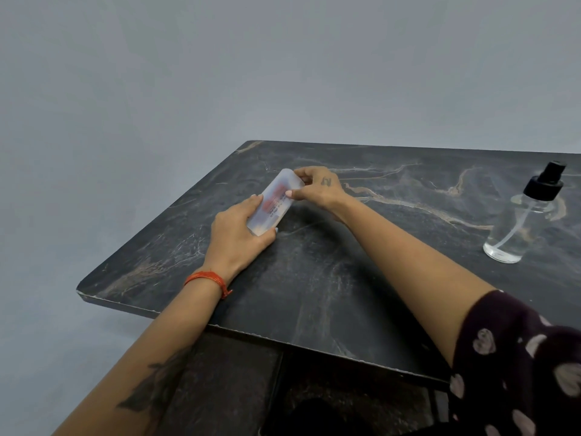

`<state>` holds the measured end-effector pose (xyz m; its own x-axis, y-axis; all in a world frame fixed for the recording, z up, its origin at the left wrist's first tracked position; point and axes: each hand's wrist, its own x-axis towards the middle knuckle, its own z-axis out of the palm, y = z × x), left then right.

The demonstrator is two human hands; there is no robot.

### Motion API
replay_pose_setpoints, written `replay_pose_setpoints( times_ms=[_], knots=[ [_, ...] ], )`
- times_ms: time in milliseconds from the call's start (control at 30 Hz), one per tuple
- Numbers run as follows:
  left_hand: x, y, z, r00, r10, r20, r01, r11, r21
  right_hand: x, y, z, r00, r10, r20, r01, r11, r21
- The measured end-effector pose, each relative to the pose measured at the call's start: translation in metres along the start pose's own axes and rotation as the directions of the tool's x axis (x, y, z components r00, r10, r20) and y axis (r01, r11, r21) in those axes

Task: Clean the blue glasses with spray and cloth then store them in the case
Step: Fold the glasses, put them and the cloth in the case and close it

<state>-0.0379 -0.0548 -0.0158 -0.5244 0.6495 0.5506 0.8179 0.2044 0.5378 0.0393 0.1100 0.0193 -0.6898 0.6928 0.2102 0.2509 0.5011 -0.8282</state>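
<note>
A translucent white glasses case [278, 196] with red print on its lid lies closed on the dark marble table [345, 278], toward the far left. My left hand [237, 234] grips its near end. My right hand [317, 187] pinches its far end and long edge with fingertips. A clear spray bottle [522, 221] with a black pump head stands upright at the right side of the table, well away from both hands. The blue glasses and the cloth are not visible; whether they are inside the case I cannot tell.
The table's left corner and front edge lie close to my left forearm. A plain grey wall fills the background. Below the front edge there is a dark lower surface.
</note>
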Motion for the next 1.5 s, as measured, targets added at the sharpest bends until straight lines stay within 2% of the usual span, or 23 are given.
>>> replay_pose_setpoints(
  times_ms=[333,600,700,833,1000,1100,1200,1267,1300,1333,1400,1467,1500],
  knots=[
    [0.001,-0.001,0.001,0.999,-0.037,-0.014,0.038,0.997,0.071,0.01,0.016,0.02,0.997,0.023,0.071,-0.024,1.0,0.019],
    [0.0,-0.001,0.003,0.999,-0.042,0.034,0.037,0.991,0.129,-0.001,0.012,0.017,0.995,-0.03,0.098,0.044,0.988,-0.148],
    [-0.004,0.005,0.001,0.995,0.084,-0.047,-0.079,0.993,0.088,-0.015,0.008,-0.002,0.996,-0.065,0.061,0.075,0.981,-0.181],
    [-0.011,0.023,0.003,0.951,0.288,-0.114,-0.284,0.958,0.047,-0.049,-0.002,-0.044,0.976,-0.212,-0.055,0.194,0.954,-0.229],
    [-0.012,0.077,0.023,0.926,0.371,-0.061,-0.376,0.914,-0.149,-0.107,-0.005,-0.102,0.876,-0.398,-0.271,0.307,0.895,-0.323],
    [-0.013,0.121,0.046,0.913,0.408,-0.007,-0.395,0.879,-0.266,-0.141,0.0,-0.132,0.757,-0.5,-0.422,0.337,0.851,-0.404],
    [-0.017,0.16,0.074,0.905,0.415,0.087,-0.355,0.853,-0.382,-0.169,0.014,-0.155,0.616,-0.527,-0.585,0.279,0.841,-0.464],
    [-0.02,0.181,0.094,0.895,0.416,0.16,-0.319,0.848,-0.423,-0.183,0.026,-0.166,0.559,-0.472,-0.682,0.221,0.877,-0.427],
    [-0.022,0.189,0.103,0.89,0.415,0.189,-0.3,0.845,-0.442,-0.188,0.033,-0.17,0.554,-0.412,-0.724,0.189,0.909,-0.373],
    [-0.023,0.197,0.112,0.888,0.408,0.212,-0.276,0.843,-0.462,-0.192,0.04,-0.174,0.574,-0.325,-0.752,0.139,0.943,-0.302],
    [-0.024,0.209,0.126,0.886,0.376,0.271,-0.21,0.847,-0.488,-0.193,0.055,-0.181,0.669,-0.088,-0.738,-0.044,0.986,-0.158],
    [-0.025,0.217,0.137,0.875,0.332,0.351,-0.128,0.86,-0.495,-0.19,0.068,-0.186,0.749,0.15,-0.645,-0.228,0.973,-0.039],
    [-0.025,0.219,0.141,0.865,0.312,0.392,-0.081,0.859,-0.505,-0.188,0.074,-0.187,0.771,0.217,-0.598,-0.272,0.962,-0.002]
  ],
)
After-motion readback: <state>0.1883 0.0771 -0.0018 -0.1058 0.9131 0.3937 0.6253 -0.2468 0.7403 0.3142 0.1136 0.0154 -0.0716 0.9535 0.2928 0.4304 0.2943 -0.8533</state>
